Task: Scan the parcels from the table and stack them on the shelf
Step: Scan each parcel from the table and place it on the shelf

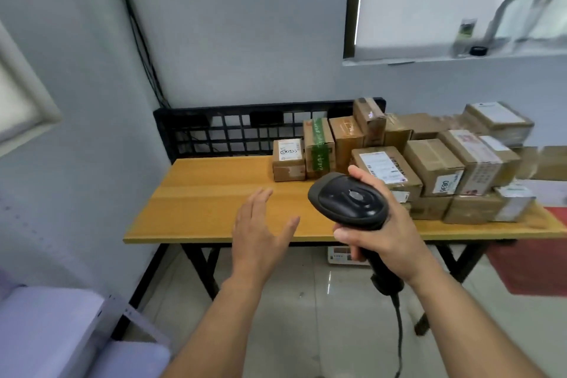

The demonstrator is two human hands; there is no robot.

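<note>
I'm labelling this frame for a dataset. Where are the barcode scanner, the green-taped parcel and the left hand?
barcode scanner (349, 199), head view, top of its black head.
green-taped parcel (320, 156), head view, the green tape on its front.
left hand (259, 233), head view, back of the open hand.

Two bare arms enter from the bottom edge of the frame: the left forearm (214, 325) at lower centre, the right forearm (475, 325) at lower right. The left hand (260, 236) and right hand (380, 233), mid-frame, are bare too, uncovered from fingertips to frame edge
</note>
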